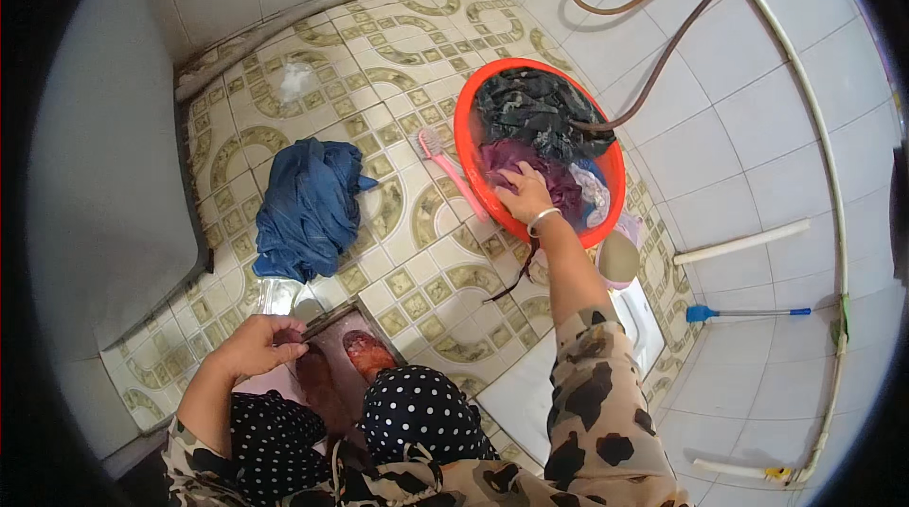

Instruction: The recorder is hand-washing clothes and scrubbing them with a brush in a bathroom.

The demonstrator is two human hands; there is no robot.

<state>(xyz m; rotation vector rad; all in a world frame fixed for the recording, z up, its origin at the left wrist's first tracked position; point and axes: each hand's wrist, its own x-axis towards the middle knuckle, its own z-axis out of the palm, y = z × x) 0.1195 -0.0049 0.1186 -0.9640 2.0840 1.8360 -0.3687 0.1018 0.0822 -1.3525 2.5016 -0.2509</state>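
My right hand [524, 196], with a silver bangle at the wrist, rests with spread fingers on a maroon cloth [561, 184] inside a red plastic basin [465, 145]. Dark wet fabric [529, 106] fills the far part of the basin, and a white patterned cloth [595, 196] lies at its right side. Above my knees, my left hand [263, 347] is half curled, thumb apart, with nothing visible in it. Ahead of it a bunched blue garment [309, 209] lies on the tiled floor, beside a clear shiny item [278, 295] that I cannot identify.
A pink scrub brush [454, 177] lies left of the basin. A brown hose [667, 60] reaches into the basin from the wall. A padded bra-like garment [619, 258] and a white ceramic squat pan [632, 315] are at the right. A blue-handled brush [746, 312] is against the wall.
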